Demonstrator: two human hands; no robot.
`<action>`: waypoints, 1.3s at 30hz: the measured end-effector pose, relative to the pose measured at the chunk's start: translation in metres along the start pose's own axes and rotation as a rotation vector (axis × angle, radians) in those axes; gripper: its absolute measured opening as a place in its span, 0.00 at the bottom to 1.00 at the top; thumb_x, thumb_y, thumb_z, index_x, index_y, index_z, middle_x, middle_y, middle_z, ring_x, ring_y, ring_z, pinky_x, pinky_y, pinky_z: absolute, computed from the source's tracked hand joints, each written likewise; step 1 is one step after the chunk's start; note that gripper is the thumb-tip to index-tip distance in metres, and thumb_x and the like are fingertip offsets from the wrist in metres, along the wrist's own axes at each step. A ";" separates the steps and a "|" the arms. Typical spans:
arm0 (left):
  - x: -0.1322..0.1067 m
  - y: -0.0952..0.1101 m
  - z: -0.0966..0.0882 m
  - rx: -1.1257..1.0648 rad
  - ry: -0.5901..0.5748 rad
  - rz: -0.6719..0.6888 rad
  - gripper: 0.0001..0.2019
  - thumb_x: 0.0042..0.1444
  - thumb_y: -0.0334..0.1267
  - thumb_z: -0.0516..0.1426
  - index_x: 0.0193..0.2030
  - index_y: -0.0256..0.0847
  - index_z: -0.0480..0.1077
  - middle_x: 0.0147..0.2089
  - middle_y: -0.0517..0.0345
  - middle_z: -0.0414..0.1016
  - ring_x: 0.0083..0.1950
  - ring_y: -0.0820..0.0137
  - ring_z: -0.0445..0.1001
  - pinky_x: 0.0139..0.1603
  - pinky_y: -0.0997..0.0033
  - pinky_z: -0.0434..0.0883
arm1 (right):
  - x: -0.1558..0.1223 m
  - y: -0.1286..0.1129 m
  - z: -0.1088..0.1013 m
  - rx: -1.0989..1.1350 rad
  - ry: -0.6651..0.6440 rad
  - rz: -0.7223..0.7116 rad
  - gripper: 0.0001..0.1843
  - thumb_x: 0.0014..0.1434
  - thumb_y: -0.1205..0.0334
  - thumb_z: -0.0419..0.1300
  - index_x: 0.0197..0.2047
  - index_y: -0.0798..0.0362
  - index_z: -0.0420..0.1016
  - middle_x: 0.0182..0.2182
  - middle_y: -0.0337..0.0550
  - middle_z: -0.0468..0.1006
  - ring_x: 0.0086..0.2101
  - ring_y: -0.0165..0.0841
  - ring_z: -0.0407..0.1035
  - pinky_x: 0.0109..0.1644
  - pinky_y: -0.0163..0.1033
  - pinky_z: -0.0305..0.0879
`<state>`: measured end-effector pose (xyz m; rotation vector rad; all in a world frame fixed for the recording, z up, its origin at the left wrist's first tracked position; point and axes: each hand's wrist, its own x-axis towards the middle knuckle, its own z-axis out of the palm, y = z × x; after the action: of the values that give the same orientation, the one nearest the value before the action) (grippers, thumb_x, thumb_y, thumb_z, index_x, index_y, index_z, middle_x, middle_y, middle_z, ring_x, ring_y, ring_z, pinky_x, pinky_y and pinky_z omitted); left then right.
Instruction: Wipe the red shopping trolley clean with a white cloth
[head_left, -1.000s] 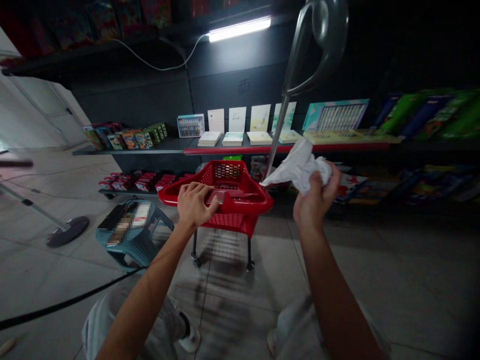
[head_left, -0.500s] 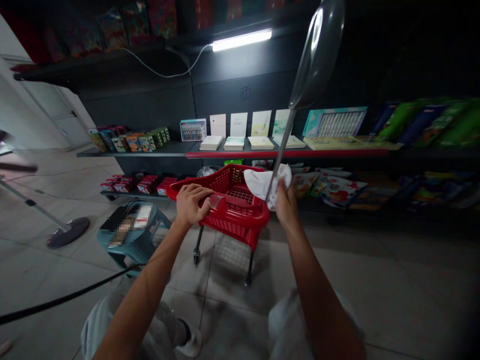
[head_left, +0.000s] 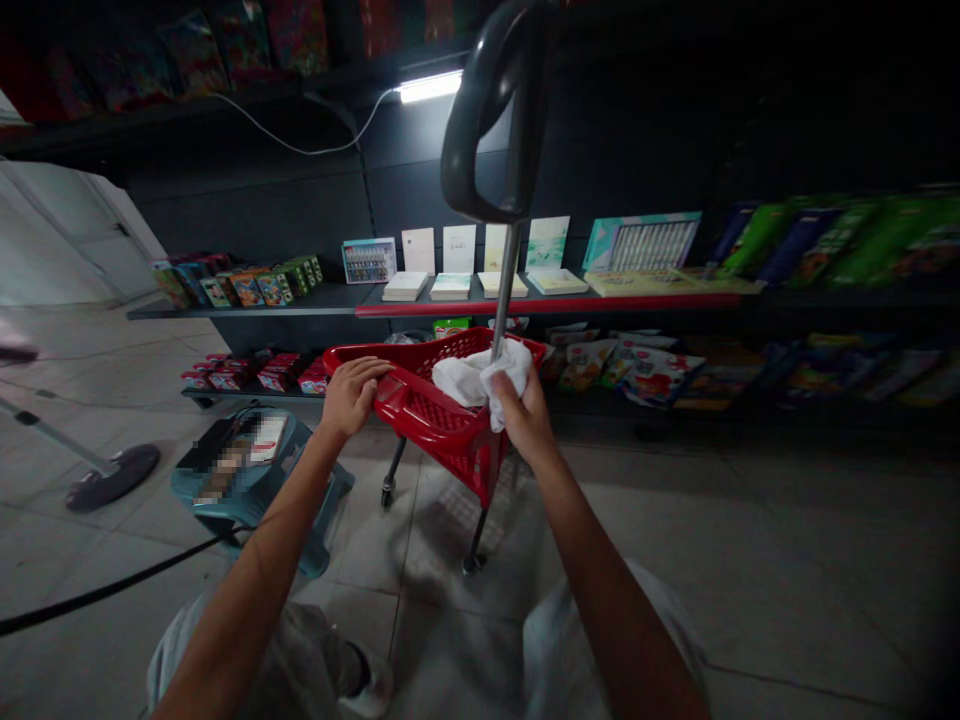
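A red wheeled shopping basket [head_left: 442, 425] stands on the tiled floor in front of me, turned so one corner points toward me. Its metal pull rod rises to a dark loop handle [head_left: 491, 130] near the top of the view. My left hand [head_left: 351, 392] grips the basket's near left rim, fingers curled over it. My right hand [head_left: 525, 415] is closed on a crumpled white cloth [head_left: 472, 378], pressed against the base of the rod at the basket's rim.
A teal plastic stool [head_left: 251, 475] with items on it stands at the left, with a black cable on the floor beside it. A fan base [head_left: 105, 475] lies further left. Dark shelves [head_left: 525, 300] with books and boxed goods run across behind the basket.
The basket has turned and the handle has swung from upper right toward the middle. My right hand with the cloth has come down and left to the foot of the rod.
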<state>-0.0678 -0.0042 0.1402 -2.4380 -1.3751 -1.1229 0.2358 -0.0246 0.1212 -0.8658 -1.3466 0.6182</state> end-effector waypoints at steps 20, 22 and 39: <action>-0.054 0.051 0.055 -0.011 0.378 0.139 0.19 0.58 0.60 0.59 0.41 0.47 0.70 0.37 0.55 0.76 0.43 0.59 0.76 0.62 0.38 0.69 | -0.035 0.022 0.033 -0.154 -0.169 -0.130 0.26 0.67 0.44 0.60 0.61 0.48 0.65 0.54 0.51 0.77 0.52 0.43 0.75 0.57 0.48 0.74; -0.051 0.048 0.062 -0.016 0.456 0.095 0.18 0.58 0.59 0.59 0.40 0.47 0.69 0.36 0.55 0.74 0.43 0.59 0.75 0.63 0.37 0.68 | -0.031 0.014 0.044 -0.127 -0.128 -0.133 0.26 0.67 0.44 0.60 0.61 0.48 0.65 0.53 0.51 0.77 0.52 0.43 0.75 0.57 0.48 0.74; -0.039 0.005 0.060 -0.059 0.358 0.019 0.17 0.59 0.56 0.58 0.43 0.46 0.67 0.43 0.54 0.75 0.51 0.59 0.76 0.69 0.36 0.67 | 0.039 -0.017 0.094 -0.282 -0.054 -0.304 0.27 0.74 0.49 0.49 0.71 0.49 0.57 0.59 0.55 0.72 0.59 0.43 0.70 0.65 0.51 0.69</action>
<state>-0.0436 -0.0079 0.0730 -2.1404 -1.2188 -1.5230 0.1473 0.0142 0.1583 -0.8492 -1.6019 0.2193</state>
